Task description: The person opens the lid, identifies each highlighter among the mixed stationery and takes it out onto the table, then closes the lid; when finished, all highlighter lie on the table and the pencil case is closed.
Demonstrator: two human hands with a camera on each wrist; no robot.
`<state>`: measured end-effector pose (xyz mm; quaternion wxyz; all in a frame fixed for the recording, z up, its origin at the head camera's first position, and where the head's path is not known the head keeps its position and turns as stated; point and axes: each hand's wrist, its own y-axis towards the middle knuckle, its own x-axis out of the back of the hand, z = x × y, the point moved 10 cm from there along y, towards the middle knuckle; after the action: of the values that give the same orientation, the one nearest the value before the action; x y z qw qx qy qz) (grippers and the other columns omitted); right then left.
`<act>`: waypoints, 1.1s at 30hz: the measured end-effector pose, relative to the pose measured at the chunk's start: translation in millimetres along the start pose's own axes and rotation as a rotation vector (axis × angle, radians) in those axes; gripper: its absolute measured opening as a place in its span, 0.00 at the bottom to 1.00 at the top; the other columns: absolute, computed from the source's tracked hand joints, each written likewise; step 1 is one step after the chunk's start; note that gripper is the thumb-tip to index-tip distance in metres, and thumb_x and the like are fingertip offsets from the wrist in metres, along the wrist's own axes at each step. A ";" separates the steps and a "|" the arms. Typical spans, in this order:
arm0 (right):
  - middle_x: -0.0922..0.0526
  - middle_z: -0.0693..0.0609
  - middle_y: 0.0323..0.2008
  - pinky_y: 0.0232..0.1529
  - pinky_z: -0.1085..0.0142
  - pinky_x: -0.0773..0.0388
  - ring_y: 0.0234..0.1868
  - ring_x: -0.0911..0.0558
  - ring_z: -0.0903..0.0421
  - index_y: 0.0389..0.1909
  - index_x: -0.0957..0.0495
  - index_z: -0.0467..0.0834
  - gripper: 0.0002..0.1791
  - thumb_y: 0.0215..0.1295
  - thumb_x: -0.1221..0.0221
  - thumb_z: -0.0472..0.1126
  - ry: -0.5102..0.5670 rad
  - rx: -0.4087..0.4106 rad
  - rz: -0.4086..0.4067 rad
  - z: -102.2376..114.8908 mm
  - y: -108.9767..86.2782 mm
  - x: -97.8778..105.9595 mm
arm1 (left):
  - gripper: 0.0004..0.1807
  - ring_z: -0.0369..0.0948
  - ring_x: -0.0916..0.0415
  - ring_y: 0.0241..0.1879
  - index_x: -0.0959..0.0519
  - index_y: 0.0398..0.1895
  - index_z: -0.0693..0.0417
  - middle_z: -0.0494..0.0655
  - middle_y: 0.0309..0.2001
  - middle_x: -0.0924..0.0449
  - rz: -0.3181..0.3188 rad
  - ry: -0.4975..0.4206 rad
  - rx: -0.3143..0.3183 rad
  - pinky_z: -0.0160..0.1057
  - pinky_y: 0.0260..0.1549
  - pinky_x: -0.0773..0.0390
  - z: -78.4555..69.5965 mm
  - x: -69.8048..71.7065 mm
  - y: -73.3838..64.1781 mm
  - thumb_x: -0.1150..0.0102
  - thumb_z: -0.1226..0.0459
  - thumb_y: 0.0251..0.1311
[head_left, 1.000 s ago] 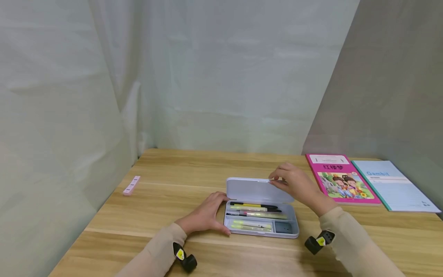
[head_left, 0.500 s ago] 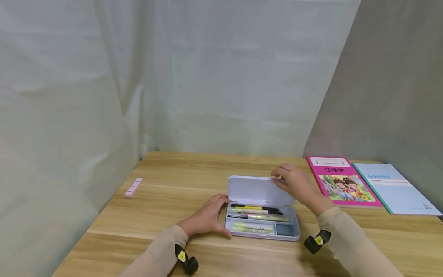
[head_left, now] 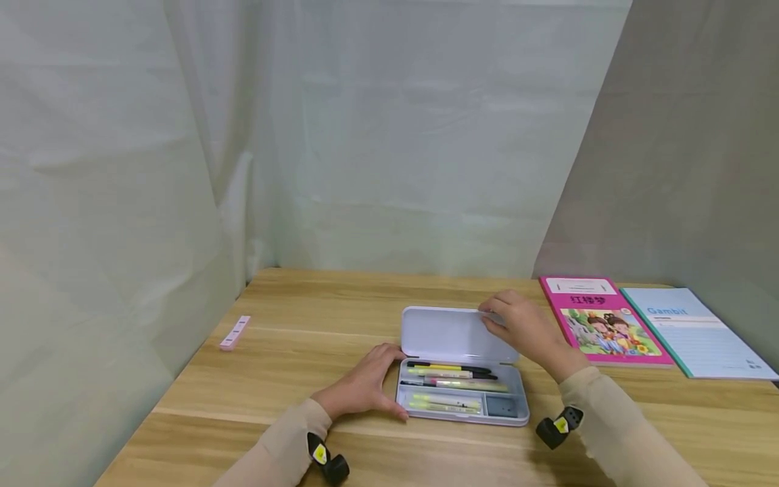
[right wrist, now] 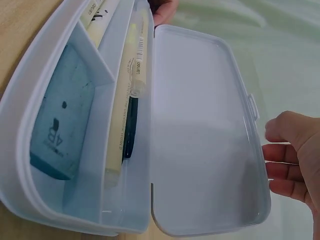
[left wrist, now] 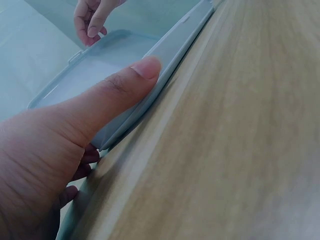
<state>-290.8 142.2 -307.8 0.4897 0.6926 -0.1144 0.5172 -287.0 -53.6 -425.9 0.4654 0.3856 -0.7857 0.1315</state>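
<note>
A white pencil case [head_left: 462, 421] lies on the table, its lid [head_left: 456, 331] raised at the back. My left hand [head_left: 359, 382] grips the left end, thumb along the front wall and fingers around the back corner. At the lid's upper right edge is my right hand [head_left: 526, 328]; in the right wrist view its fingertips [right wrist: 277, 152] meet the outer edge, thumb close to the latch. Inside the case are several pens and highlighters [head_left: 450, 384] in the long compartment, pale yellow pens [head_left: 447, 404] in front, and a dark eraser [right wrist: 62, 115] marked 4B.
A pink picture book [head_left: 608, 325] and a light blue notebook [head_left: 700, 331] lie side by side at the right. Far left is a small pale pink strip with dark marks [head_left: 234, 333]. Pale curtains [head_left: 395, 169] hang behind the wooden table [head_left: 316, 311].
The lid has tipped a little more upright. My right fingers have slid from pinching its top edge to lying mostly behind it. The left hand keeps its grip on the case.
</note>
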 end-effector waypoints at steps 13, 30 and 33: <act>0.17 0.45 0.48 0.53 0.49 0.21 0.50 0.20 0.46 0.49 0.19 0.42 0.22 0.56 0.33 0.49 0.041 -0.094 0.198 -13.8 -7.4 -22.2 | 0.51 0.42 0.37 0.62 0.33 0.60 0.53 0.46 0.61 0.32 0.005 0.005 -0.002 0.47 0.66 0.34 -0.1 0.1 0.3 0.23 0.41 0.32; 0.22 0.41 0.58 0.59 0.43 0.26 0.59 0.24 0.40 0.61 0.27 0.43 0.32 0.57 0.34 0.52 0.217 -0.234 0.375 -32.4 -19.7 -56.4 | 0.50 0.42 0.37 0.62 0.33 0.60 0.50 0.44 0.60 0.32 0.007 0.005 0.014 0.47 0.66 0.34 3.1 -2.7 0.4 0.23 0.41 0.31; 0.22 0.41 0.59 0.59 0.43 0.27 0.60 0.24 0.40 0.62 0.27 0.42 0.33 0.58 0.34 0.52 0.252 -0.254 0.392 -35.1 -21.2 -61.3 | 0.50 0.41 0.37 0.62 0.33 0.61 0.49 0.44 0.61 0.33 0.007 -0.001 0.023 0.47 0.66 0.33 4.2 -2.9 0.2 0.23 0.41 0.31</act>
<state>-324.8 159.3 -370.9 0.4733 0.5205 -0.2484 0.6658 -289.0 -54.4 -430.6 0.4602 0.3882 -0.7857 0.1419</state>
